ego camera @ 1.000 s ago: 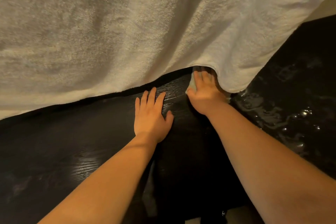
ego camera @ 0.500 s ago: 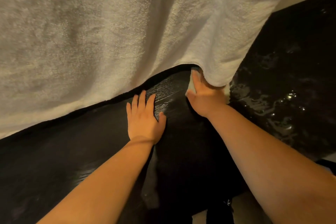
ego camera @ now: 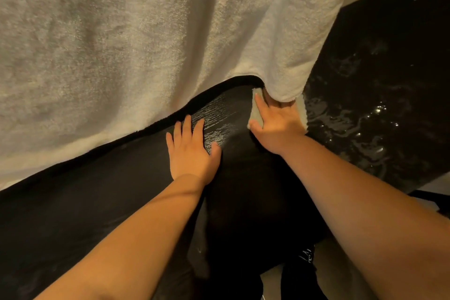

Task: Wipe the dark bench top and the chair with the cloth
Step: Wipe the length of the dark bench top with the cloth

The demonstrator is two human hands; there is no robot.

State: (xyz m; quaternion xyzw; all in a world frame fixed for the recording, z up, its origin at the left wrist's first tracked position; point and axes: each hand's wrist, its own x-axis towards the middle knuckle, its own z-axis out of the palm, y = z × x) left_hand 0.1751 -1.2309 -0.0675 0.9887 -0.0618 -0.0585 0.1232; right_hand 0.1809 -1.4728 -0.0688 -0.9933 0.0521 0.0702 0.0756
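Observation:
A dark wood-grain bench top (ego camera: 102,202) runs across the lower half of the view. My left hand (ego camera: 191,152) lies flat on it with straight fingers. A little further right, my right hand (ego camera: 276,120) presses a small pale cloth (ego camera: 255,111) onto the bench; its fingertips are hidden under the edge of a large white towel (ego camera: 136,39). The cloth shows along the hand's left side and a little at its right.
The white towel hangs over the whole upper view and covers the bench's far part. To the right lies a dark glossy surface (ego camera: 375,95) with wet streaks and bright glints. Dark clothing and pale floor show at the bottom centre.
The view has swung, so the towel and glossy surface sit differently. Both hands stay in nearly the same spots on the bench, and the right one still presses the cloth.

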